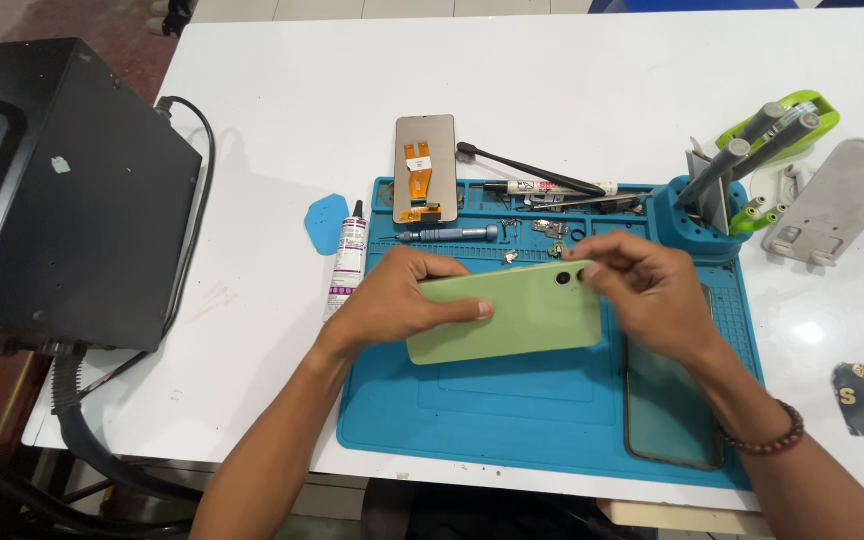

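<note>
Both hands hold a light green phone back cover (522, 318) flat above a blue work mat (512, 410). My left hand (392, 300) grips its left end, thumb across the top face. My right hand (647, 295) pinches the right end near the two camera holes. Under my right wrist a dark phone body (667, 410) lies on the mat. A detached phone screen with an orange flex cable (424, 167) rests at the mat's far edge.
A black machine with cables (62, 190) stands on the left. A glue tube (349, 260) and a blue pick (325, 223) lie left of the mat. Screwdriver (452, 234), brush (522, 168), tool holder (722, 200), grey stand (837, 200) sit at the back and right.
</note>
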